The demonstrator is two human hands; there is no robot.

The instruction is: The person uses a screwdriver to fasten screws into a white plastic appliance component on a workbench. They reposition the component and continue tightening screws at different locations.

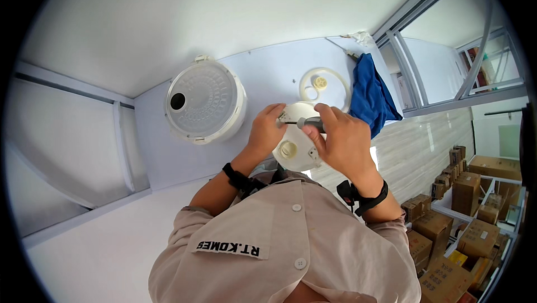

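Observation:
My left hand (266, 131) grips the upper left edge of a round white plastic part (295, 147) held above the pale table's (168, 157) front edge. In my right hand (342, 139) is a grey-handled screwdriver (309, 124), its tip pointing left at the top of the white part, close to my left fingers. The part shows a round hub near its lower middle. Both wrists wear black straps.
A white round cooker lid (205, 100) with a dark hole lies on the table to the left. A white ring (324, 86) with a small cap inside sits behind my hands, next to a blue cloth (371, 94). Cardboard boxes (464, 213) stand stacked at lower right.

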